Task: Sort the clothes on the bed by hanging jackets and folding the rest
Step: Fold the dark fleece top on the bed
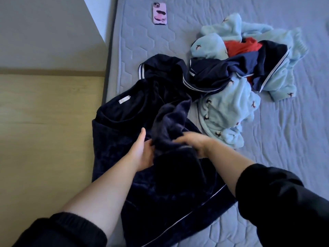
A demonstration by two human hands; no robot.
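Item 1: navy top, at the bed's left edge, partly overhanging.
Hands: I see left hand fingers curled into its bunched fold. Right hand is blurred, so I cannot tell its grip.
Risk: the plush top may slide to the floor, or its sleeve may drag the pile.
Surface: the bed is grey and quilted, with a phone on it.
Room: grey wall.

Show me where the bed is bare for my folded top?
Bare grey quilted mattress lies between the pink phone and the fluffy light-blue clothes pile, and right of that pile. The dark navy velvet garment crowds the near left edge.
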